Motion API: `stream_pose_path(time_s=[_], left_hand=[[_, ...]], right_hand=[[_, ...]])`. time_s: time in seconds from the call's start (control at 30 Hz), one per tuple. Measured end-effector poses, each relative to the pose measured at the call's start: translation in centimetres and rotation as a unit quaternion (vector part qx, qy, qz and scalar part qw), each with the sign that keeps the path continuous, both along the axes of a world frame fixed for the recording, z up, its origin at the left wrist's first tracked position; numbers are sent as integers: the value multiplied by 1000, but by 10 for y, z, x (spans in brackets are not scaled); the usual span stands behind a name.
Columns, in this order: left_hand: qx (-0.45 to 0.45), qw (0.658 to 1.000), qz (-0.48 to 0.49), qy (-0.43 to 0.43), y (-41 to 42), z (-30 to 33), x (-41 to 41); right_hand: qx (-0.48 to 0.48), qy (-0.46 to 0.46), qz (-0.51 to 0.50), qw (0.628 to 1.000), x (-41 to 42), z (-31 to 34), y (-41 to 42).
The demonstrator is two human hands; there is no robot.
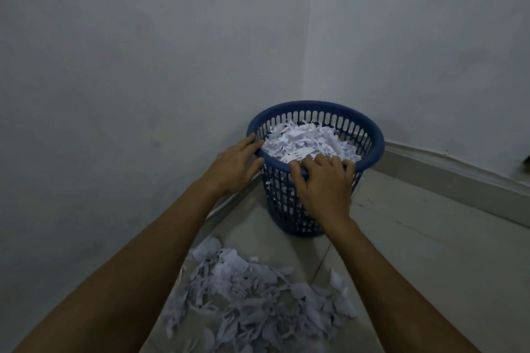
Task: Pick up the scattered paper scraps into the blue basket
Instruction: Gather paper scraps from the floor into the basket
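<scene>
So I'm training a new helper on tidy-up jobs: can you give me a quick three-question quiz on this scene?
1. True or false: the blue basket already holds paper scraps.
2. Where does the loose scrap pile lie? A) on the floor, nearer the person than the basket B) behind the basket C) on a shelf
3. Fill in: the right hand has its grip on the basket's near ____, and the left hand touches its left side.

Key: 1 true; 2 A; 3 rim.

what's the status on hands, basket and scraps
Left hand and right hand on blue basket rim. Scrap pile on floor. Nothing blocking.
</scene>
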State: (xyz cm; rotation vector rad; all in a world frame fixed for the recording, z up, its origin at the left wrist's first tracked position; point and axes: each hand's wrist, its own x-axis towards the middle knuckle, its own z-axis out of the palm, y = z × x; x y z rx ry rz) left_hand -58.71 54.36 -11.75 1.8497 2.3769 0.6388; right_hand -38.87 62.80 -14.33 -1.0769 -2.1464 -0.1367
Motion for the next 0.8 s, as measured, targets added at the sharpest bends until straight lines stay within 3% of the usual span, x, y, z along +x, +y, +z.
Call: stream_pose_path(time_s=[0.2,0.43,0.6,0.7,0.8], left_hand=[[52,996,-26,-70,-13,-23,-6],[74,988,34,-127,-77,-98,4],[3,983,95,-154,-128,-169,2],[-21,982,136,-128,-141,-203,-2],[-138,970,159,-122,-147,-221,-1]], right_hand=[[30,-60,2,998,-3,0,0],[32,-65,-2,997,-6,1,-4],[52,-58,5,997,-4,-5,-6],[58,-33,34,997,-3,-5,-7],[59,-21,53,997,-6,-4,-14]])
